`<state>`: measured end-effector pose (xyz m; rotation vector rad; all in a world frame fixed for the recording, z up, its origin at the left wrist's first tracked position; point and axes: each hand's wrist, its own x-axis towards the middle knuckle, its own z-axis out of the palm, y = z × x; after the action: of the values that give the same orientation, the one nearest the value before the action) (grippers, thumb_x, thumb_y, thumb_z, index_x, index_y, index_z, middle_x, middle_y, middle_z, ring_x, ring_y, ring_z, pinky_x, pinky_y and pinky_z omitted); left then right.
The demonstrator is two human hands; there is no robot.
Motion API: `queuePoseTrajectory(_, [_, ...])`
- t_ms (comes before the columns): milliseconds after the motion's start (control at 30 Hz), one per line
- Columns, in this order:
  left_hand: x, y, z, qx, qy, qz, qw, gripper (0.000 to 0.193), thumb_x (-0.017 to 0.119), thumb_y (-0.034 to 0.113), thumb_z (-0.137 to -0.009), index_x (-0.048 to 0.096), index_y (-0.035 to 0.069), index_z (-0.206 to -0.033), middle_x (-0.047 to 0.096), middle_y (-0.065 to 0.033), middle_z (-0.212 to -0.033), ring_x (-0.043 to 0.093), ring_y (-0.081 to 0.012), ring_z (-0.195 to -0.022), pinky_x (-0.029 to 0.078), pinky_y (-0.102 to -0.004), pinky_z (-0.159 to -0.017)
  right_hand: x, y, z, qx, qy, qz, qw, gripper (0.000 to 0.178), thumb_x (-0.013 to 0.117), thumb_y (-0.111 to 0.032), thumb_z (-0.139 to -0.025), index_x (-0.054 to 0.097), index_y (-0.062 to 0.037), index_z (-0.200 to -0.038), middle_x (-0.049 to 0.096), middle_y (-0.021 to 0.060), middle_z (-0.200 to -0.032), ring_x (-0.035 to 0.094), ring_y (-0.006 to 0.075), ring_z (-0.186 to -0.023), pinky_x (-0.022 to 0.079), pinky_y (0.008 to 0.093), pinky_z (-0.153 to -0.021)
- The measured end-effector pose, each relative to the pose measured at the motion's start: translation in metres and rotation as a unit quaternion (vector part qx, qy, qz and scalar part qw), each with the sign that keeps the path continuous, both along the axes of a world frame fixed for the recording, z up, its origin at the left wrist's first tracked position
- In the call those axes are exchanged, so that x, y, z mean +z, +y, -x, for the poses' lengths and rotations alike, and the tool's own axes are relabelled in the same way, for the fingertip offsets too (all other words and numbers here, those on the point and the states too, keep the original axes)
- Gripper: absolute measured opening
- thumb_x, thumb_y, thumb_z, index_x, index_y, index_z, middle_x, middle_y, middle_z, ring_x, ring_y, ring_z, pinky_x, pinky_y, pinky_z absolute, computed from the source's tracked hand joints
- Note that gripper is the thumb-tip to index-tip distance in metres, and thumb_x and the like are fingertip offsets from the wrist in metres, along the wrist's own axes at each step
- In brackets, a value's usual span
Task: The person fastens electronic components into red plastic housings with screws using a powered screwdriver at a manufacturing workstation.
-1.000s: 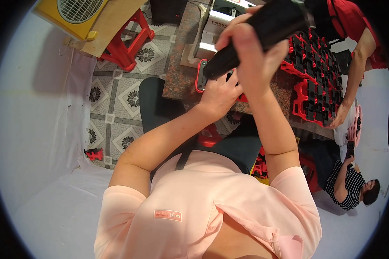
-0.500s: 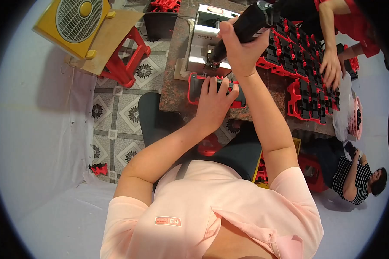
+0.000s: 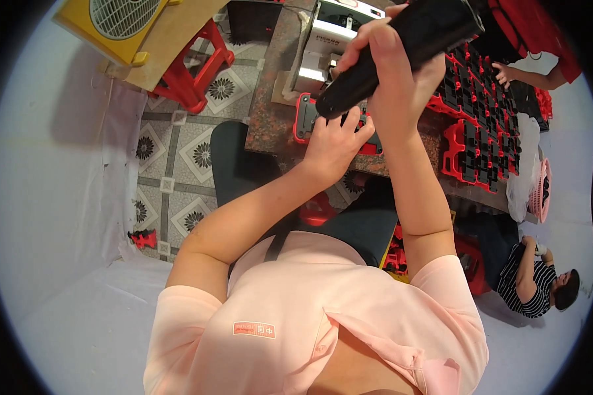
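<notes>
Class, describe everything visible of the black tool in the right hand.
The black handheld tool has a long, thick body that looks like smooth plastic. It slants in view, broad end at upper right, narrower end at lower left. The right hand grips it around the middle, thumb across it. Its narrow end overlaps the red-and-black part in view, near the left hand; whether it touches either is unclear.
</notes>
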<state>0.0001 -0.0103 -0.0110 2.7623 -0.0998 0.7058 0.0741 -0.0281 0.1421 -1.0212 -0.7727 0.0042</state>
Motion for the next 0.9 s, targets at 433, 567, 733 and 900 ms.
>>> queuePoseTrajectory(433, [-0.011,0.001,-0.017,0.180,-0.045,-0.518,0.835,0.039,0.048,0.025,-0.105,0.047,0.006,-0.138,0.055,-0.0038,-0.128,0.050,-0.0127,-0.119,0.039,-0.0302,-0.105,-0.017,0.005,0.024,0.008,-0.087,0.074,0.993,0.036,0.069,-0.015,-0.092,0.047,0.0023,-0.116,0.064,0.0117,-0.077,0.063,0.0166,-0.061,0.053,0.0297,-0.057])
queuePoseTrajectory(567, [-0.005,0.001,-0.019,0.197,-0.060,-0.532,0.821,0.039,0.047,0.026,-0.105,0.047,0.006,-0.138,0.055,-0.0039,-0.128,0.050,-0.0129,-0.120,0.039,-0.0304,-0.104,-0.015,0.006,0.024,0.010,-0.079,0.063,0.995,0.035,0.068,-0.015,-0.093,0.047,0.0023,-0.114,0.064,0.0115,-0.077,0.063,0.0167,-0.061,0.053,0.0297,-0.057])
queuePoseTrajectory(733, [-0.011,0.002,-0.022,0.186,-0.062,-0.508,0.839,0.038,0.046,0.025,-0.104,0.049,0.006,-0.137,0.056,-0.0037,-0.127,0.051,-0.0131,-0.120,0.039,-0.0305,-0.106,-0.015,0.007,0.021,0.005,-0.073,0.051,0.996,0.031,0.065,-0.014,-0.094,0.046,0.0023,-0.113,0.064,0.0116,-0.076,0.063,0.0171,-0.060,0.054,0.0307,-0.055])
queuePoseTrajectory(900, [-0.008,-0.003,-0.009,0.034,-0.064,0.024,0.997,0.045,0.060,0.028,-0.095,0.052,0.012,-0.136,0.061,-0.0056,-0.122,0.060,-0.0241,-0.116,0.053,-0.0359,-0.092,-0.014,0.003,0.017,-0.019,-0.033,0.041,0.998,0.029,0.062,-0.013,-0.096,0.046,0.0032,-0.114,0.063,0.0114,-0.075,0.062,0.0179,-0.059,0.054,0.0317,-0.055])
